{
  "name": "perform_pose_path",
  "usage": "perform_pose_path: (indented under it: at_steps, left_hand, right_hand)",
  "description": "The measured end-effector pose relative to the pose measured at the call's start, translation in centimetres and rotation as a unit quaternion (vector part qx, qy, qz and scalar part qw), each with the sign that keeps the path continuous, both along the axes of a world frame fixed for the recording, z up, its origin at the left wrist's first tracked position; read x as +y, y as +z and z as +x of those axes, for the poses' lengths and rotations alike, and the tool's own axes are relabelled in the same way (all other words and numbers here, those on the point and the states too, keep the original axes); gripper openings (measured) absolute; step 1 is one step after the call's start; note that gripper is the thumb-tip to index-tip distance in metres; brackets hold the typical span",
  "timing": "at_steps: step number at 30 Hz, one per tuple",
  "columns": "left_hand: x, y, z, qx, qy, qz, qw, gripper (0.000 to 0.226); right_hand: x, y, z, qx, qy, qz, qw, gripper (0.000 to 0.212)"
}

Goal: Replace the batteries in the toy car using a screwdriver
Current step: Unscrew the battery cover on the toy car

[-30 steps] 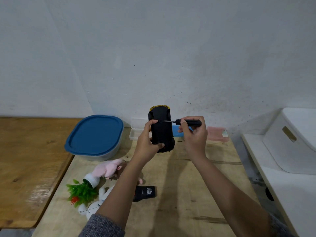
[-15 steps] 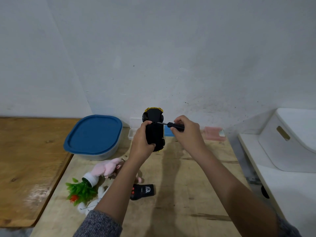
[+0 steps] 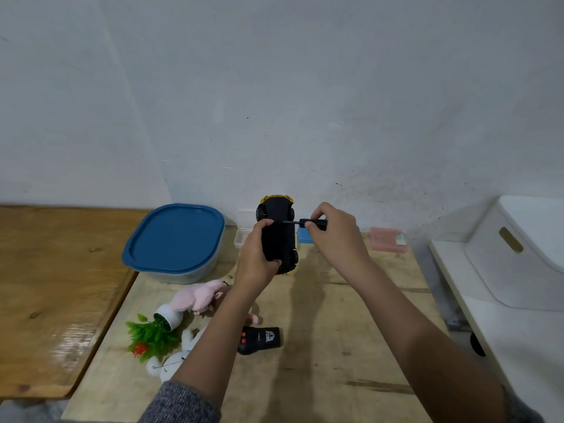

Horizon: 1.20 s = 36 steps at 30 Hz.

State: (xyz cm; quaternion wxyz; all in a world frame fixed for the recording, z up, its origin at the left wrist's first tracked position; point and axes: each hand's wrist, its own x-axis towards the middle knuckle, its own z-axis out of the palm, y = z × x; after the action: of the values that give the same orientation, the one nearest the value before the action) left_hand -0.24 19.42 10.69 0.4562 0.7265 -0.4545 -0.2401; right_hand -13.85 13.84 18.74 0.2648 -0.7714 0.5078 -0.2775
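Toy car (image 3: 278,236) between hands (image 3: 255,264) (image 3: 334,239) (screwdriver (image 3: 305,222) rightward)

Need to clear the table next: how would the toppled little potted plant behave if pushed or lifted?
The potted plant lies on its side, and its white pot looks round, so a push would probably roll it. The green leaves look like thin plastic: likely floppy and light. It seems to touch the pink plush toy, which may block it.

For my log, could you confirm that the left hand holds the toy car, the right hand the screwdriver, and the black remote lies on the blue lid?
One error: the head view shows the black remote lying on the wooden table, not on the blue lid; the rest stands.
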Motion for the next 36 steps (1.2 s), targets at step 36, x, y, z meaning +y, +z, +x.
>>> perform_pose_path:
  at_steps: [36]
  left_hand:
    - [-1.0, 1.8, -0.4, 0.033, -0.01, -0.069, 0.997, 0.078]
  right_hand:
    - [-0.2, -2.0, -0.6, -0.313, -0.005, -0.049, 0.949, 0.012]
